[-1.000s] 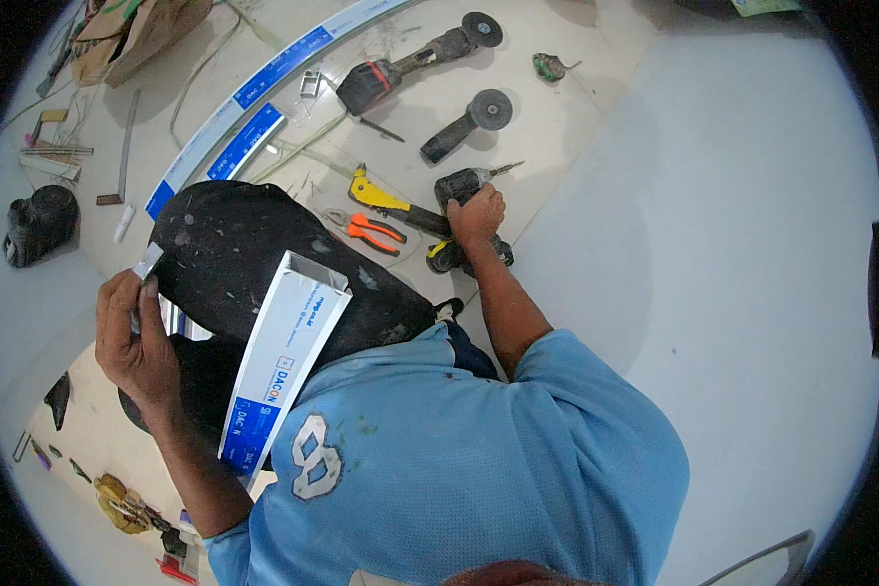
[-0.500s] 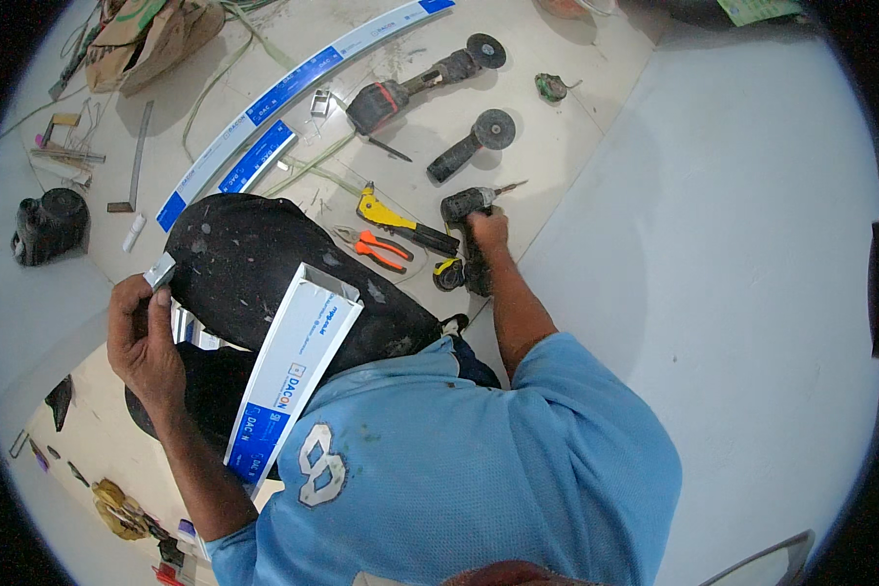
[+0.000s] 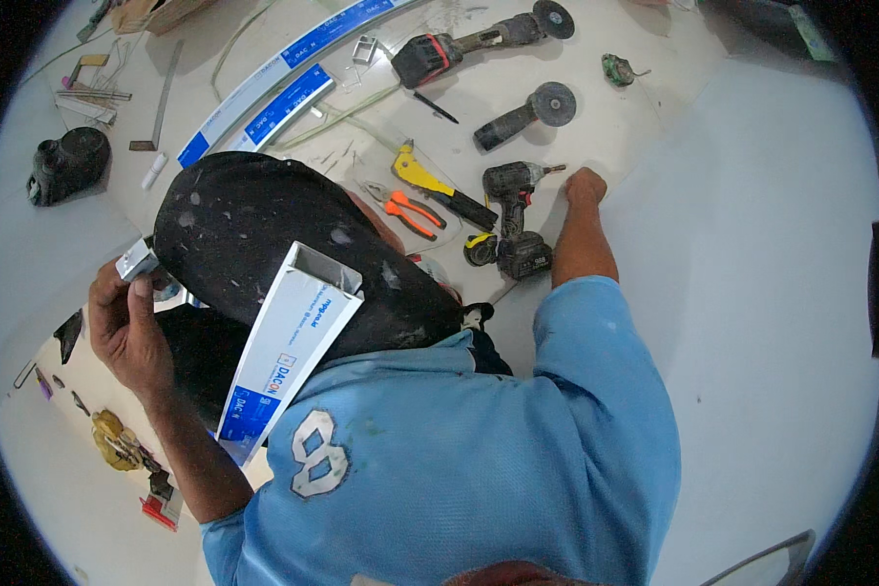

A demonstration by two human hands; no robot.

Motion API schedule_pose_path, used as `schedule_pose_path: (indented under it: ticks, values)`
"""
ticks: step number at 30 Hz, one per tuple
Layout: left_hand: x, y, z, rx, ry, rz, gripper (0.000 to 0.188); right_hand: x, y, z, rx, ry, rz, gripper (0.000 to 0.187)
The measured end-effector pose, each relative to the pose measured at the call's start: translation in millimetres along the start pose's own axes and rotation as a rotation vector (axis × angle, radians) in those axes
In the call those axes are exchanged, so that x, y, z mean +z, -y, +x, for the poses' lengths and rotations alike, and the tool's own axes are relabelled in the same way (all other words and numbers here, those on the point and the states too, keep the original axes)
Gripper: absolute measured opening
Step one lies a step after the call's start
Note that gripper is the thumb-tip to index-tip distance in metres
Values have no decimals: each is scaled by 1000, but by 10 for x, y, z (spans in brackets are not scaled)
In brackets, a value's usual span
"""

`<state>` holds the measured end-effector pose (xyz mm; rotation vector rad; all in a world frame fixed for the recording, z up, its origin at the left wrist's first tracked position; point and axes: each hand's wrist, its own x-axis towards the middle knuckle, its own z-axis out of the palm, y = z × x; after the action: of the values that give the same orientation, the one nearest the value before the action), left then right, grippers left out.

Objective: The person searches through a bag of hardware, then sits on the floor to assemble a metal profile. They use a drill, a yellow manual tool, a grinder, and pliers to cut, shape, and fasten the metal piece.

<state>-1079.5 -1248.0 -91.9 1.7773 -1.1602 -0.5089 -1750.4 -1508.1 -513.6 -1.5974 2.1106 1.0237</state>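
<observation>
My left hand [image 3: 135, 337] pinches a short silver piece of metal channel [image 3: 137, 260] beside my paint-specked black trouser knee [image 3: 254, 225]. My right hand [image 3: 586, 184] is closed near the floor, just right of the bit of a black cordless drill [image 3: 508, 195], apart from it; whatever its fingers hold is hidden. The drill lies on its side. Between my left arm and chest leans a white rectangular metal profile [image 3: 303, 313] with blue film, its hollow end facing away from me. Left of the drill lie a yellow hand riveter [image 3: 425, 176], orange-handled pliers [image 3: 415, 213] and a tape measure [image 3: 480, 249].
Two angle grinders [image 3: 439, 59] [image 3: 523, 117] lie farther off. Blue-and-white profile strips [image 3: 288, 105] stretch across the floor at the far left, near a metal square [image 3: 161, 107] and a black container [image 3: 68, 166]. A pale wall [image 3: 752, 293] rises on my right.
My right hand has let go of the drill and moved right. The drill has shifted on the floor. My left hand still holds the metal piece, and the view has turned slightly.
</observation>
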Motion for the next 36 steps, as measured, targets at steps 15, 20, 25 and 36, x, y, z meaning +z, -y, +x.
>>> schedule_pose_path:
  ticks: [15, 20, 25, 36]
  values:
    - [353, -265, 76, 54, 40, 75, 18, -1068, 2751, -1465, -592, -410, 614, 32]
    - [332, -255, 85, 119, 58, 179, 21, -842, 3007, -1218, -512, -437, 472, 29]
    - [298, -193, 20, 56, 19, 149, 17, -948, 2594, -1394, -433, -536, 881, 32]
    - [299, -228, 112, 19, 28, 196, 17, -166, 192, -646, 321, -95, 1945, 15]
